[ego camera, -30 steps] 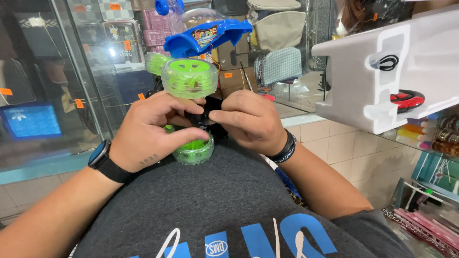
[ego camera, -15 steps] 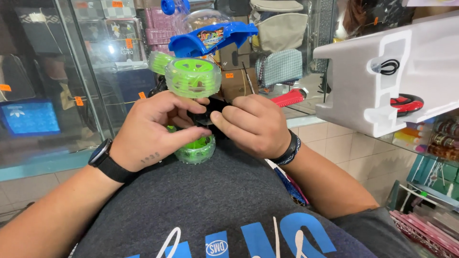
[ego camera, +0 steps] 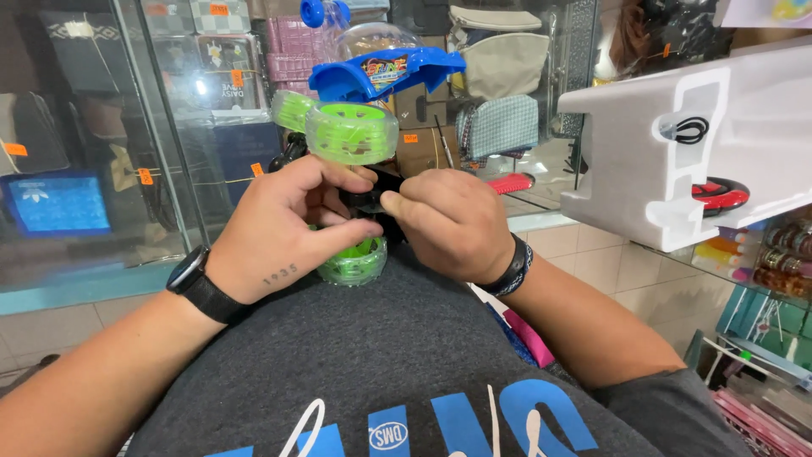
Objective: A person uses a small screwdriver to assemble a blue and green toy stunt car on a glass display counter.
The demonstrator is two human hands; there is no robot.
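Green translucent plastic marks the wheels of the toy car [ego camera: 359, 127], which stands on end against the person's belly, its blue body at the top and its black underside turned toward the hands. Nothing like a desk carries it: its lower wheel [ego camera: 353, 261] rests on the grey shirt [ego camera: 372, 355], and the hands hold the rest up.

The left hand [ego camera: 275, 233] wraps the toy from the left, fingers curled behind the black middle and the thumb pressed across the front, just above the lower wheel. The right hand [ego camera: 448, 222] closes in from the right, its fingertips bunched in a pinch on a small black part [ego camera: 372, 201] of the underside. The two hands almost touch there, with the upper wheel [ego camera: 351, 133] just above their knuckles.

Room is tight. A glass showcase [ego camera: 161, 152] stands close behind the toy and runs along the left side, with its frame just beyond the left hand. To the right, a white foam block [ego camera: 643, 169] juts in at hand height, near the right hand but apart from it; a coiled black cable and a red-and-black ring sit in its hollows. Open room lies mostly below the right forearm, over the tiled floor [ego camera: 592, 262], and toward the body along the shirt.
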